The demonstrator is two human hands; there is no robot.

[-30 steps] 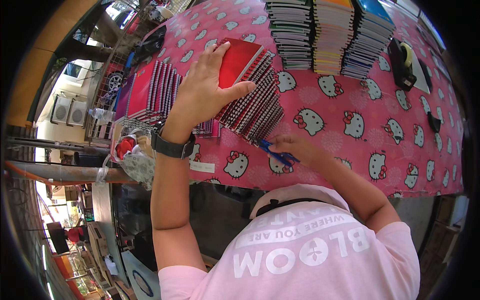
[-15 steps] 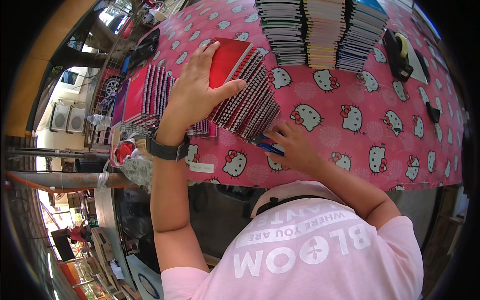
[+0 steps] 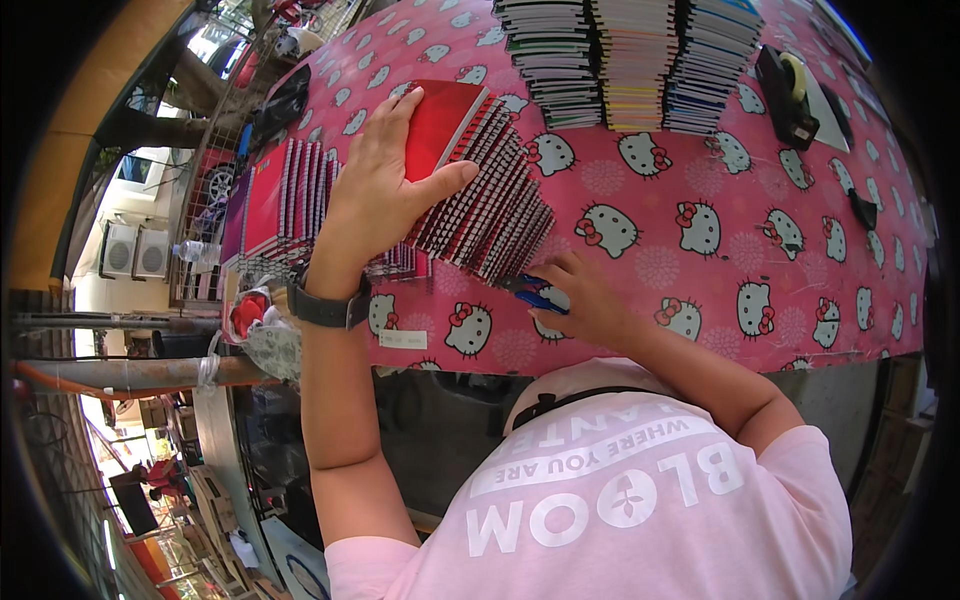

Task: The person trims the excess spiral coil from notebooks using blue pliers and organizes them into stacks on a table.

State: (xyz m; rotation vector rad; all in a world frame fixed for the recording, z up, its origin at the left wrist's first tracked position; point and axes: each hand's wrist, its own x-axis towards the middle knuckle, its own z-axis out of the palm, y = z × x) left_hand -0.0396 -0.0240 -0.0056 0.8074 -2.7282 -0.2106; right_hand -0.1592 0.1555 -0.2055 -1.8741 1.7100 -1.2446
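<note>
A stack of red spiral-bound notebooks stands on the pink table, its wire bindings facing me in a slanting row. My left hand lies along the stack's left side and top, fingers stretched out and thumb spread across toward the bindings. At the stack's near lower corner, my right hand is closed around blue-handled pliers. Their jaws reach the end of the wire binding at the bottom of the stack; the exact contact is too small to tell.
More spiral notebooks stand to the left. Tall stacks of books line the far side. A black tape dispenser sits far right. A patterned cover spreads over the table, with a white label near its front edge.
The pliers' handles look closer together in my right hand. My left hand keeps its place on the stack. The whole view has shifted slightly.
</note>
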